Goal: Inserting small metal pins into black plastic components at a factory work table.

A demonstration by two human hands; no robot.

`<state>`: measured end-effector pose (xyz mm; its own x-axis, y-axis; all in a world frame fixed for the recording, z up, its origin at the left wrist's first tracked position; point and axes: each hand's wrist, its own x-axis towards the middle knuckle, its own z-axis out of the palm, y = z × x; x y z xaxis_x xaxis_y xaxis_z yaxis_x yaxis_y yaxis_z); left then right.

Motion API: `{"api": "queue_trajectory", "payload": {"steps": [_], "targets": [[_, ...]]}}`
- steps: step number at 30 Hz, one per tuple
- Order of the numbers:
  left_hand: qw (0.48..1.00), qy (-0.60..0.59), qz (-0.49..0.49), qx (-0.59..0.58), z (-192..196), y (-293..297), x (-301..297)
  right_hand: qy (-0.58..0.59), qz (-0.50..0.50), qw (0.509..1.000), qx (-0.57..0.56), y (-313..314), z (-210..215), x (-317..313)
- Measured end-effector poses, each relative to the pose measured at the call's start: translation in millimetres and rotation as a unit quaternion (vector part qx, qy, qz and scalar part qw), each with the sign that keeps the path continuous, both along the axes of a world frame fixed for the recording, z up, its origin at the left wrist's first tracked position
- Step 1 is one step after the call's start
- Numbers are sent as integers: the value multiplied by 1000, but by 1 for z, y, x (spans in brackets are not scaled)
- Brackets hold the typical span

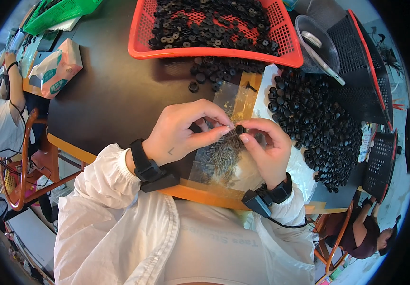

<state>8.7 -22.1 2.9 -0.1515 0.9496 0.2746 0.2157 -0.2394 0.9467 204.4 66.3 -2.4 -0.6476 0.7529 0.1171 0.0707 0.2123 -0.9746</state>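
Note:
My left hand [186, 130] is closed in a pinch, thumb against forefinger; whatever is between the tips is too small to make out. Its fingertips meet those of my right hand [272, 145], which grips a small round black cap [240, 129] between thumb and forefinger. Below both hands, a heap of thin metal screws [221, 161] lies on a clear plastic sheet, partly covered by my fingers. To the right of my right hand spreads a big pile of black round caps [316, 128].
A red basket [214, 53] of black discs stands at the far side, loose black pieces [214, 71] before it. A tissue pack [62, 69] and green basket [65, 16] are at left. A clear bowl [326, 61] and black crates [362, 71] stand right. People sit on both sides.

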Motion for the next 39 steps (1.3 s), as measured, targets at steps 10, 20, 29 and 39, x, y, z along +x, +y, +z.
{"api": "queue_trajectory", "payload": {"steps": [10, 20, 29, 39], "targets": [[995, 72, 4, 67, -4, 6, 0, 39, 10, 995, -86, -3, 3, -1], [985, 146, 25, 91, 0, 9, -4, 54, 17, 994, -90, -1, 3, -1], [872, 420, 248, -32, 0, 9, -29, 69, -55, 995, -51, 6, 4, 2], [941, 307, 132, 47, -9, 15, -20, 49, -66, 995, -47, 0, 6, -1]]}}
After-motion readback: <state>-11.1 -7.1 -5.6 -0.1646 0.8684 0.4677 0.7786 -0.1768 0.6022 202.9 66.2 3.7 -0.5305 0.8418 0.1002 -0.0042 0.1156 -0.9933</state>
